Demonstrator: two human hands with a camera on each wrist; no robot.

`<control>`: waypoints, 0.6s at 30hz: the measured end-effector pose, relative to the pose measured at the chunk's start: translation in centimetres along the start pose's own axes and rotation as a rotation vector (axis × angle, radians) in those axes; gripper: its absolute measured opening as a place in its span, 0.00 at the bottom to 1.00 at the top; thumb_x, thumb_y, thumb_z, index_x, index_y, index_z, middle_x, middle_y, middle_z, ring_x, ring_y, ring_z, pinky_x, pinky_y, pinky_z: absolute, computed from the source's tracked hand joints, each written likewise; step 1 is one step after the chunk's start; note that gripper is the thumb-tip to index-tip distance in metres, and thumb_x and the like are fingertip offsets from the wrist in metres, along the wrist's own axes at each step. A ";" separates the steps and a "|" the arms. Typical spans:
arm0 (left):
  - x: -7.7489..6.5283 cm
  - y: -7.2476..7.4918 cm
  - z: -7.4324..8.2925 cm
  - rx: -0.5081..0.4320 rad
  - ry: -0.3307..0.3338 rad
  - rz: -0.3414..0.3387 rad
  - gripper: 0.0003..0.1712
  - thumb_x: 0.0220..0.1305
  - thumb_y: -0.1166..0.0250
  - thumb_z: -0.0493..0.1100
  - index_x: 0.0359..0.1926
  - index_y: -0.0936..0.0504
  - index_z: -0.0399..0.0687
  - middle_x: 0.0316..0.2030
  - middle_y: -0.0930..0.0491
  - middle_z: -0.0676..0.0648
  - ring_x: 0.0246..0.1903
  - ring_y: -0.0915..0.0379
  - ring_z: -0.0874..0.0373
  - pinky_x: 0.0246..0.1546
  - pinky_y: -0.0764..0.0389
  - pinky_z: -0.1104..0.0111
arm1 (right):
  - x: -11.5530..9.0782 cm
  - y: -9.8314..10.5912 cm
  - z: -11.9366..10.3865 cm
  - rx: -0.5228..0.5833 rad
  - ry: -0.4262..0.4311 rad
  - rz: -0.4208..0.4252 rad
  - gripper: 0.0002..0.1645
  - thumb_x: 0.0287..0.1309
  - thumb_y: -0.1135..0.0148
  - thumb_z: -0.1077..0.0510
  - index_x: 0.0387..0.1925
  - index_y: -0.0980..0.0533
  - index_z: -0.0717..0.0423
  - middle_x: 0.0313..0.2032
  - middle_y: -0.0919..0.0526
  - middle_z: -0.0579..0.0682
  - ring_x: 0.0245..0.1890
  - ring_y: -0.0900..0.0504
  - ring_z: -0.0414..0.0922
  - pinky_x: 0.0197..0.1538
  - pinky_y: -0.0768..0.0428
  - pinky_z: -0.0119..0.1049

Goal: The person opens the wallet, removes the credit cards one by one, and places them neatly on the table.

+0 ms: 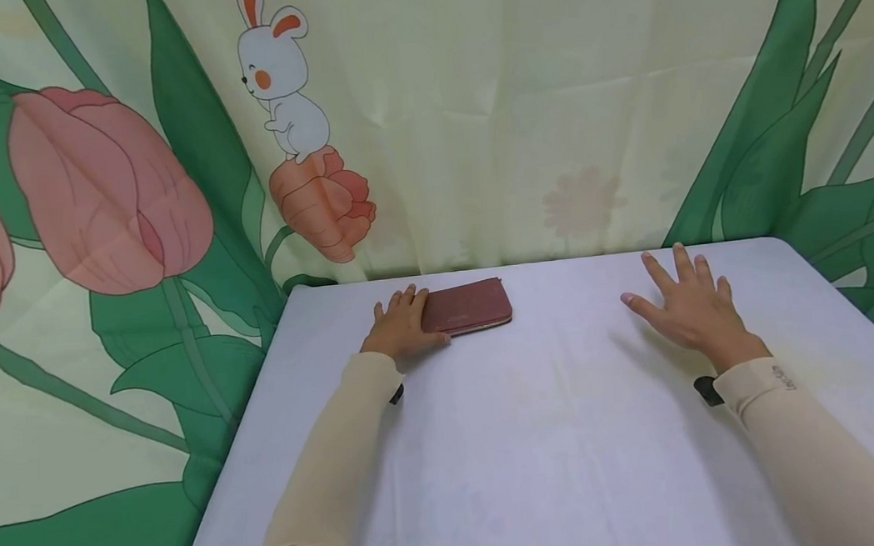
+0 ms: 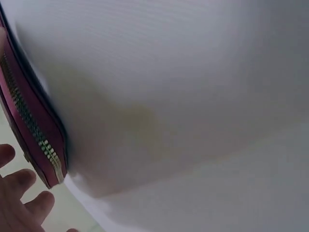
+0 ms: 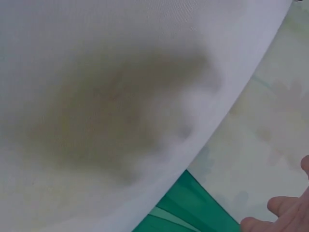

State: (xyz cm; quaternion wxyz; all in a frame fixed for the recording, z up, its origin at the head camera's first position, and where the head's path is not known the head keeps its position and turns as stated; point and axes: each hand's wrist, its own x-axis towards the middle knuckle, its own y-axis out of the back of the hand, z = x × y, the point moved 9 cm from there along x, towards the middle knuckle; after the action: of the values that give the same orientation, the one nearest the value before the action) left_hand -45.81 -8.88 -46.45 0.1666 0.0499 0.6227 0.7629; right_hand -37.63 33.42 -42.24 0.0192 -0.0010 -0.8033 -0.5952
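In the head view, a person's left hand (image 1: pixel 404 327) rests at the left end of a dark red wallet (image 1: pixel 469 306), which lies near the far edge of a white tabletop (image 1: pixel 522 443), left of the middle. Its fingers are fairly straight and spread, the thumb along the wallet's near left corner, with no grip closed round it. The right hand (image 1: pixel 697 314) is held over the right side of the tabletop, well apart from the wallet, fingers spread and holding nothing. Both arms wear cream sleeves (image 1: pixel 336 463). Behind hangs a cloth (image 1: pixel 471 95) printed with pink tulips, green leaves and a white rabbit.

In the left wrist view, the wallet's zip (image 2: pixel 34 125) faces the camera, with loosely spread fingertips just beside it.

In the right wrist view, fingertips show at the lower right, and a blurred shadow falls on the tabletop.
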 end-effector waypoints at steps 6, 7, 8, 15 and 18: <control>0.3 -0.5 0.3 -0.008 0.015 -0.032 0.62 0.56 0.28 0.73 0.82 0.45 0.53 0.80 0.45 0.42 0.80 0.55 0.42 0.77 0.49 0.38 | -0.3 -0.6 -1.2 0.016 0.024 -0.028 0.58 0.70 0.60 0.20 0.85 0.59 0.50 0.80 0.74 0.72 0.76 0.70 0.80 0.68 0.64 0.84; 0.4 -0.4 0.3 -0.008 0.016 -0.030 0.62 0.56 0.28 0.73 0.82 0.45 0.53 0.79 0.43 0.42 0.80 0.54 0.43 0.77 0.48 0.39 | -0.4 -0.6 -1.3 0.018 0.028 -0.030 0.58 0.70 0.60 0.20 0.85 0.59 0.50 0.80 0.73 0.72 0.76 0.69 0.80 0.68 0.64 0.84; 0.4 -0.4 0.3 -0.010 0.016 -0.029 0.62 0.56 0.27 0.73 0.82 0.45 0.53 0.79 0.42 0.42 0.79 0.53 0.43 0.77 0.47 0.39 | -0.4 -0.6 -1.5 0.018 0.032 -0.029 0.58 0.70 0.60 0.21 0.85 0.59 0.50 0.80 0.73 0.71 0.76 0.69 0.80 0.67 0.64 0.84; 0.9 -0.3 0.6 -0.054 0.002 -0.016 0.62 0.53 0.24 0.70 0.81 0.43 0.55 0.72 0.36 0.41 0.70 0.38 0.44 0.71 0.31 0.47 | -0.5 -0.8 -1.7 0.004 0.040 -0.025 0.58 0.70 0.59 0.21 0.85 0.58 0.50 0.80 0.70 0.72 0.76 0.66 0.80 0.67 0.61 0.84; 1.2 -0.5 0.7 -0.065 -0.008 -0.013 0.63 0.52 0.23 0.71 0.81 0.41 0.54 0.68 0.33 0.41 0.65 0.34 0.45 0.66 0.26 0.49 | -0.5 -1.0 -1.7 0.003 0.040 -0.029 0.58 0.70 0.59 0.21 0.85 0.58 0.50 0.80 0.70 0.72 0.76 0.66 0.80 0.67 0.61 0.84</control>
State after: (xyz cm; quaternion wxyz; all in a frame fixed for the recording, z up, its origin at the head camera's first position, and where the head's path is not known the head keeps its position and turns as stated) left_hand -46.62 -7.75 -46.89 0.1756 0.0433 0.5971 0.7815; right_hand -37.07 31.49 -42.73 0.0269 0.0226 -0.8037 -0.5940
